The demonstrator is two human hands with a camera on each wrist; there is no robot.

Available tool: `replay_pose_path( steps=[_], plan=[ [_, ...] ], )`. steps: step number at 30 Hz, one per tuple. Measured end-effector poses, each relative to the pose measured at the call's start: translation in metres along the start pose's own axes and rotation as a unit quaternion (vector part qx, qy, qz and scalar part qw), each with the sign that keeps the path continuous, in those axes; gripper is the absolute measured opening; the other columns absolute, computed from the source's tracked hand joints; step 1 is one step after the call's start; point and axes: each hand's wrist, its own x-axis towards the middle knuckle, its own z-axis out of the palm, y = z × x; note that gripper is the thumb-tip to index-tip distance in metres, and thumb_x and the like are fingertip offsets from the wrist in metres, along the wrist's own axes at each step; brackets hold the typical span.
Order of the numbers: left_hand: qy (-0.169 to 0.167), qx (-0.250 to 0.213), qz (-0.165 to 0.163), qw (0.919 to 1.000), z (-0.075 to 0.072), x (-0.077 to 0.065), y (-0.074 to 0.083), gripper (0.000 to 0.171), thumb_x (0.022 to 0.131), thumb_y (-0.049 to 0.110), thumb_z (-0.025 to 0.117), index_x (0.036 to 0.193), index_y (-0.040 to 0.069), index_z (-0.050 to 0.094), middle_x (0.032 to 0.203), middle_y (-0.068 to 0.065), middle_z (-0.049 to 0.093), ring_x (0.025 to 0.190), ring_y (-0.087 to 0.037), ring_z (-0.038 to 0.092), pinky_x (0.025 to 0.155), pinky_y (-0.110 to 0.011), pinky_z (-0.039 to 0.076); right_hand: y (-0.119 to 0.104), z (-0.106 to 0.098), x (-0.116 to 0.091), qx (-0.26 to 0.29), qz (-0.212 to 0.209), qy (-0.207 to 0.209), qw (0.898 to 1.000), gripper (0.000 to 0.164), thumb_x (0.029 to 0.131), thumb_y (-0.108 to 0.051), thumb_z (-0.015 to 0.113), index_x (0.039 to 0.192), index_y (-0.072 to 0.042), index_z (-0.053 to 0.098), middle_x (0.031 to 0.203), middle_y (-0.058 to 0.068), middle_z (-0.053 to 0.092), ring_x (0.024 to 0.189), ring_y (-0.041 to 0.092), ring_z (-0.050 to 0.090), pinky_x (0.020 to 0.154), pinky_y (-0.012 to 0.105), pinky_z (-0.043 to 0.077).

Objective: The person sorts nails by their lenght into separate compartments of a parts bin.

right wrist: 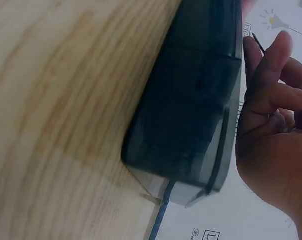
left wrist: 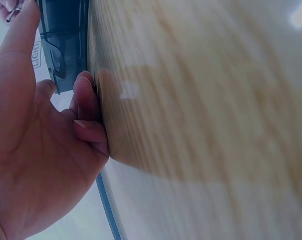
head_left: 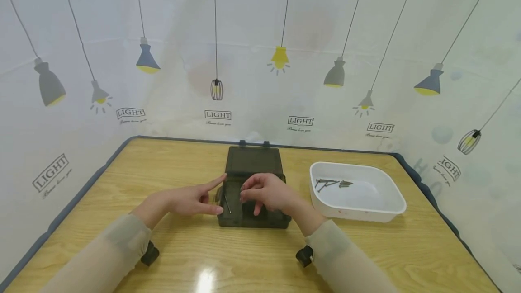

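Note:
A dark, see-through plastic box stands on the table with its lid tipped back. My right hand is over the box and pinches a thin pointed nail between thumb and index finger. Another nail lies in the left part of the box. At the box's left edge is my left hand, its index finger and thumb stretched out to the rim. In the left wrist view its other fingers bend loosely beside the box and hold nothing.
A white tray stands to the right of the box, with several nails and a small cluster of short screw-like pieces at its left end. Behind the wooden table hangs a cloth printed with lamps.

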Motion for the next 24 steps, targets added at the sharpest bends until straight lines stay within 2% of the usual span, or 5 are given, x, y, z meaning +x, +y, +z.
replay_pose_path(
  steps=[14,19,24],
  plan=[
    [-0.001,-0.002,-0.003,1.0,0.0011,0.0019,-0.0021,0.107,0.103,0.062,0.071,0.178,0.036,-0.001,0.086,-0.002,0.058,0.075,-0.017,0.05,0.073,-0.034,0.045,0.0039,0.0099,0.0034,-0.019,0.01,0.016,1.0,0.016,0.107,-0.025,0.074,0.117,-0.012,0.074,0.101,0.0,0.084,0.061,0.013,0.072,0.046,0.024,0.04],
    [0.001,-0.003,-0.003,1.0,0.0011,0.0018,-0.0025,0.107,0.102,0.062,0.071,0.178,0.037,0.0,0.086,-0.002,0.058,0.076,-0.018,0.051,0.073,-0.034,0.045,0.0049,0.0092,0.0033,-0.018,0.007,0.013,1.0,0.023,0.108,-0.023,0.072,0.125,-0.008,0.074,0.102,0.0,0.085,0.063,0.014,0.074,0.047,0.025,0.043],
    [0.002,0.001,0.0,1.0,0.0007,0.0019,-0.0027,0.106,0.103,0.062,0.071,0.178,0.037,0.0,0.086,-0.002,0.058,0.075,-0.018,0.051,0.073,-0.034,0.045,0.0055,0.0031,-0.0003,-0.036,-0.013,0.014,0.999,0.028,0.106,-0.027,0.074,0.126,-0.007,0.074,0.104,0.002,0.084,0.067,0.02,0.075,0.051,0.028,0.049]
  ],
)
